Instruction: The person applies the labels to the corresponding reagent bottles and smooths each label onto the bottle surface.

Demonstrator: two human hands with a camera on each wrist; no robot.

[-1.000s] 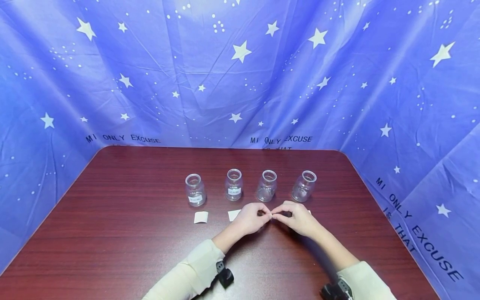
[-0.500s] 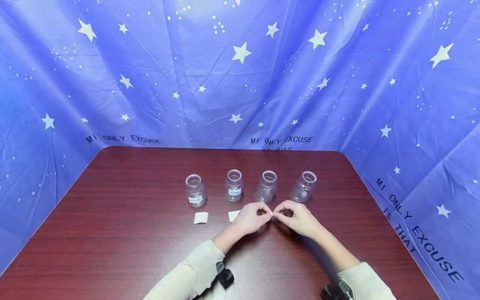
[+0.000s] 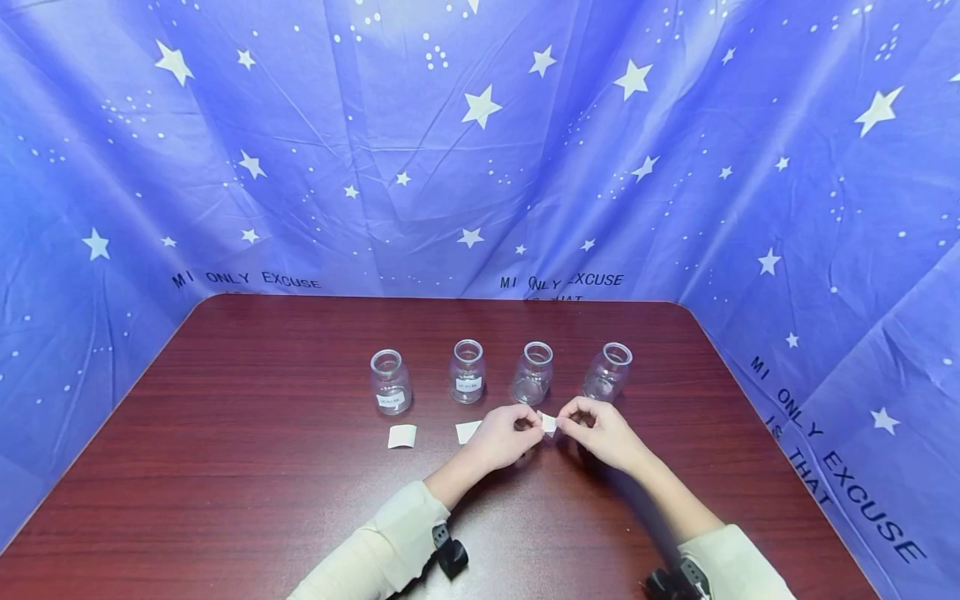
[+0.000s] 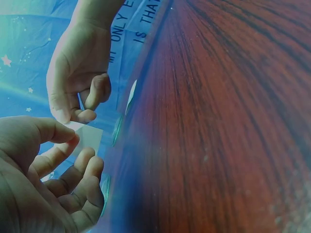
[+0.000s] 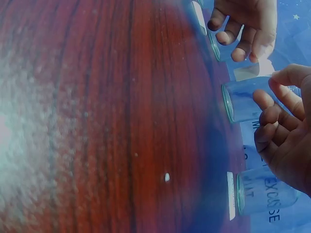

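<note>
Between my hands, a small white sticky label is stretched, apparently with its backing, in front of the third glass jar. The thumb and forefinger of my left hand pinch its left edge. My right hand pinches the opposite edge with thumb and forefinger; the other fingers of both hands are loosely curled. In the left wrist view the label looks pale and partly see-through. Two jars on the left, the far-left jar and its neighbour jar, bear white printed labels. The rightmost jar shows no label.
On the dark red wooden table lie a curled white paper piece and another paper piece, partly behind my left hand. A white strip lies near the rightmost jar. A starry blue cloth hangs behind.
My right hand has shifted slightly to the right, away from the left. The white label now shows spread between the fingertips, where before only a sliver was visible. The left hand stays in place.
</note>
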